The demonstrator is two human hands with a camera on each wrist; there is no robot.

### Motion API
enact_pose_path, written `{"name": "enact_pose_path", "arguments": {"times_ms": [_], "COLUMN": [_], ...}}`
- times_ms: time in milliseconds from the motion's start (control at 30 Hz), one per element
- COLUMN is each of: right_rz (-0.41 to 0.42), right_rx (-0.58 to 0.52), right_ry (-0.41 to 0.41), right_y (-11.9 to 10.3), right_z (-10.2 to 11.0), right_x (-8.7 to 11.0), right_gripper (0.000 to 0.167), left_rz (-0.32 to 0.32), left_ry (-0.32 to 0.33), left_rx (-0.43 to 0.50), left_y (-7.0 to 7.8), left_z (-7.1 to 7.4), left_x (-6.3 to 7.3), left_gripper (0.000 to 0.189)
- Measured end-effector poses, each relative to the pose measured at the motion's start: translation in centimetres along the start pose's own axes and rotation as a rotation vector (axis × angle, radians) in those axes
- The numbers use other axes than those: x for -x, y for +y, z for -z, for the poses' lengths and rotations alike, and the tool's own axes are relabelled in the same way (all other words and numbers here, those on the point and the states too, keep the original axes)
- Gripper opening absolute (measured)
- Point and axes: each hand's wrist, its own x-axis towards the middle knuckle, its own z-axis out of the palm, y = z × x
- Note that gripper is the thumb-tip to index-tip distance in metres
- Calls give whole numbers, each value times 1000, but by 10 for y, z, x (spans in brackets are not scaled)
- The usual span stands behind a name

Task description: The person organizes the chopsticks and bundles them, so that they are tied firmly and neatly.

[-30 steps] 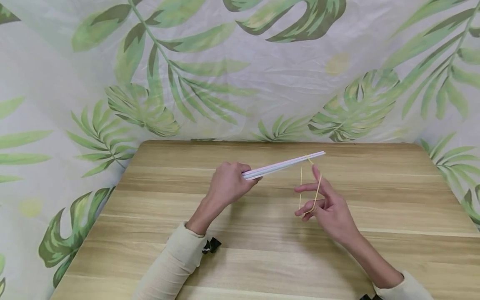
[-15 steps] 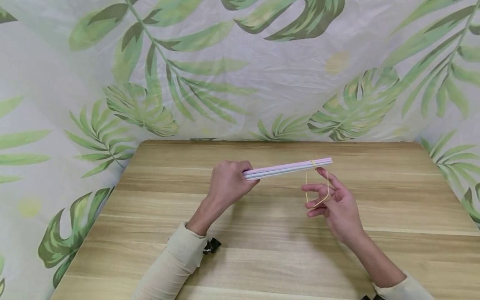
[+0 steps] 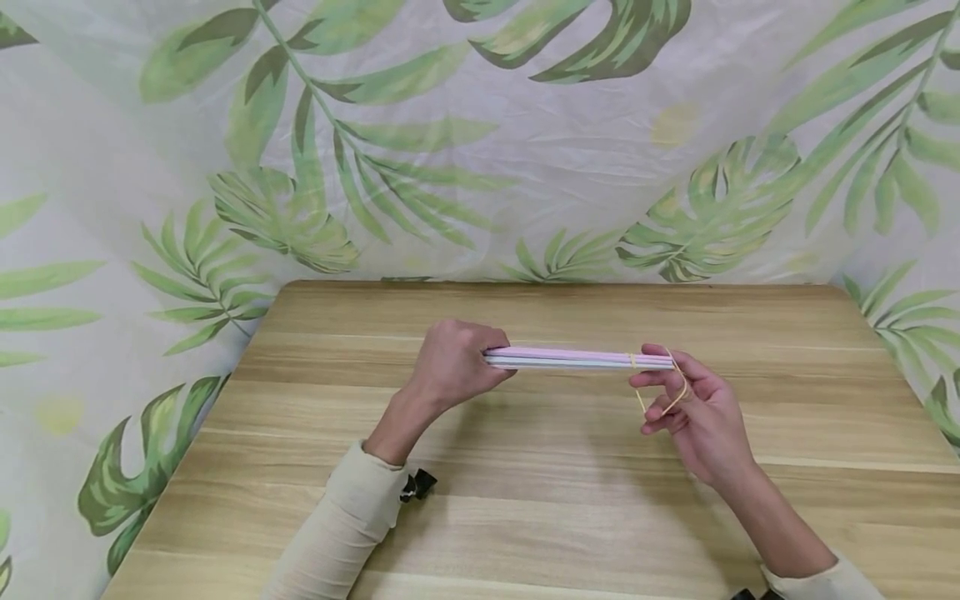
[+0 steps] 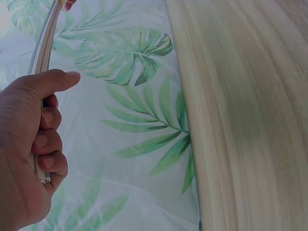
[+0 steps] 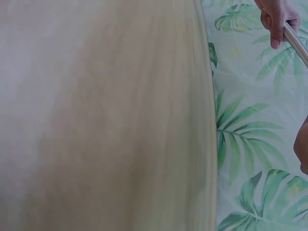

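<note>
A bundle of long, thin pink and pale sticks [image 3: 570, 358] lies almost level above the table in the head view. My left hand [image 3: 459, 360] grips its left end; in the left wrist view the fingers [image 4: 48, 139] curl round the sticks. Near the bundle's right end, a yellow rubber band [image 3: 681, 390] is wrapped round the sticks. Its loose loop is stretched over the fingers of my right hand [image 3: 708, 421], which are bent and spread about that end. Only an edge of the right hand [image 5: 302, 147] shows in the right wrist view.
Under both hands is a wood-grain table [image 3: 540, 517]. A leaf-patterned cloth [image 3: 555, 183] hangs behind and beside it. A black clip-like piece [image 3: 417, 485] sits by the left sleeve [image 3: 341, 517].
The bundle's right end has swung down, from tilted upward to nearly level. My right hand has moved right and slightly down with the rubber band, its fingers now round the bundle's end.
</note>
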Motion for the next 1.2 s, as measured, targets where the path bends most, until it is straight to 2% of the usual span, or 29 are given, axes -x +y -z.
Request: {"name": "enact_pose_path", "arguments": {"times_ms": [233, 533, 667, 867, 967, 1200], "right_rz": [-78, -96, -82, -61, -51, -85], "right_rx": [239, 394, 440, 394, 414, 598], "right_ry": [96, 153, 143, 118, 101, 83], "right_y": [-10, -10, -9, -15, -18, -20], "right_z": [-5, -7, -7, -5, -3, 1], "right_x": [-7, -18, -20, -25, -26, -29], "right_gripper": [29, 24, 20, 23, 24, 20], "left_rz": [-79, -68, -52, -10, -3, 21], "left_ry": [7, -19, -8, 25, 20, -12], "left_rx": [-52, -110, -136, -177, -186, -212], "left_y": [1, 5, 5, 1, 1, 3], "left_z": [-2, -2, -2, 0, 1, 4], "left_x": [1, 0, 1, 2, 2, 1], "left_gripper": [14, 14, 17, 22, 21, 22]}}
